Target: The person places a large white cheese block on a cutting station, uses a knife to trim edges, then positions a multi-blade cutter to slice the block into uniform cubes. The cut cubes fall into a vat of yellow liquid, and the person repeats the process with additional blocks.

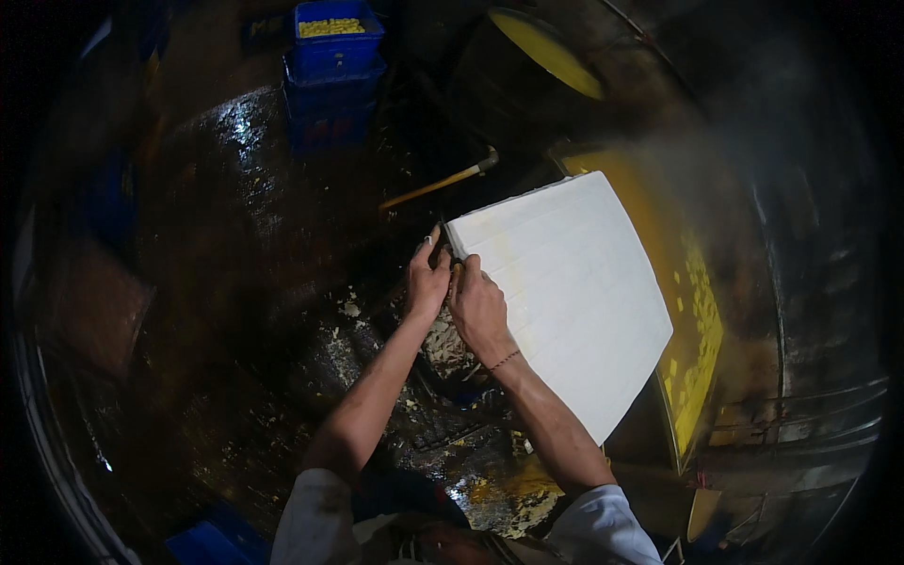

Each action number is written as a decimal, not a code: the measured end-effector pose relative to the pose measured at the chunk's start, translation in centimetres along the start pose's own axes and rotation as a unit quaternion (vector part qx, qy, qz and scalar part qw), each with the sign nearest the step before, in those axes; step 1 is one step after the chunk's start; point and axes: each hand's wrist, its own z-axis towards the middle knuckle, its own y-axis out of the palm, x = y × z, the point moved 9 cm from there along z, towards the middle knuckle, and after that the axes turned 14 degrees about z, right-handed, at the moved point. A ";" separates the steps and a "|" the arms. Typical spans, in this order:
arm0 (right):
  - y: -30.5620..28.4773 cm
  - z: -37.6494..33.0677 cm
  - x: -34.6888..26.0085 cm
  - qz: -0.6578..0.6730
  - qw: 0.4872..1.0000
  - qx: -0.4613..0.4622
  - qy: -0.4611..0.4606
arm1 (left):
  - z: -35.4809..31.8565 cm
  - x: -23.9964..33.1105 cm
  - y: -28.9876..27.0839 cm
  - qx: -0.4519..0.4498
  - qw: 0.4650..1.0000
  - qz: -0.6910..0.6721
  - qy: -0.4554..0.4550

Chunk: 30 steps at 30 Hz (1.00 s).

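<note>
A large, flat white board (pixel 574 282) with faint parallel lines and a slight yellowish stain lies tilted in front of me. It may be a cloth-covered slab; I cannot tell its material. At its left corner my right hand (pixel 478 303) is closed over the edge, knuckles up, with a thin cord round the wrist. Beside it my left hand (pixel 429 280) grips the same corner from outside, one finger stretched up along the edge and a pale band on a finger. The undersides of both grips are hidden.
Beyond the board is a vat (pixel 692 358) of yellow liquid with yellow pieces, steam above. A round yellow-topped vessel (pixel 551 55) stands farther back. A wooden-handled tool (pixel 438 185) lies near the far corner. Stacked blue crates (pixel 334 56), the top one holding yellow pieces, stand on the wet floor (pixel 226 235).
</note>
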 end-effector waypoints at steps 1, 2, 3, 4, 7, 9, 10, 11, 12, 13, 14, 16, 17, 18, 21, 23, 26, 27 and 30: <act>-0.3 -0.1 0.0 -0.003 1.000 0.007 -0.002 | 0.0 0.0 0.2 -0.011 1.000 0.016 -0.003; -0.4 -0.5 0.6 -0.033 0.999 0.000 0.016 | -0.3 0.7 0.0 -0.023 0.999 0.033 -0.006; -0.6 -1.0 0.9 -0.034 0.999 -0.007 0.016 | -0.4 1.2 0.1 -0.035 0.998 0.051 -0.009; -1.0 -1.5 1.2 -0.036 0.999 -0.013 0.015 | -0.2 0.6 0.4 -0.027 0.998 0.065 -0.003; -2.3 -4.6 2.4 -0.029 0.999 -0.023 0.016 | -1.3 3.4 -1.2 0.083 0.986 0.127 0.069; -3.3 -7.2 2.6 -0.026 0.999 -0.027 0.007 | -2.1 4.2 -1.7 0.117 0.976 0.141 0.114; -4.1 -8.7 2.9 -0.029 0.999 -0.028 0.004 | -2.7 4.3 -1.4 0.106 0.978 0.130 0.122; -4.7 -10.3 3.2 -0.029 0.999 -0.030 0.000 | -3.5 4.3 -1.2 0.097 0.979 0.121 0.130; -5.5 -12.0 3.8 -0.019 0.999 -0.029 0.011 | -4.9 4.3 -0.5 0.087 0.981 0.121 0.126; -6.2 -13.6 4.6 -0.019 0.999 -0.031 0.012 | -6.7 4.4 0.0 0.083 0.983 0.108 0.122; -7.1 -15.4 5.4 -0.020 0.999 -0.031 0.013 | -8.7 4.5 0.6 0.079 0.985 0.094 0.118; -8.7 -18.8 6.8 -0.021 0.999 -0.038 0.021 | -12.6 4.0 1.9 0.056 0.994 0.041 0.089; -9.5 -20.4 7.4 -0.019 0.999 -0.043 0.027 | -14.8 4.6 2.4 0.056 0.993 0.025 0.104; -10.2 -22.0 7.8 -0.016 0.998 -0.047 0.034 | -16.8 4.1 3.3 0.045 0.994 0.033 0.093; -12.0 -26.4 9.4 -0.016 0.997 -0.057 0.052 | -22.3 2.4 5.7 0.001 0.999 -0.005 0.040; -13.4 -29.3 10.5 -0.027 0.996 -0.067 0.060 | -25.7 2.6 6.7 -0.009 0.999 -0.008 0.045; -15.9 -33.4 11.7 -0.004 0.996 -0.068 0.055 | -30.9 4.5 7.7 0.008 0.996 0.005 0.086; -16.6 -34.7 12.3 0.003 0.996 -0.070 0.052 | -32.7 4.3 8.5 -0.053 0.998 0.004 0.018; -17.5 -38.3 16.0 0.040 0.996 -0.051 0.056 | -37.8 3.6 10.7 -0.034 0.999 0.012 -0.011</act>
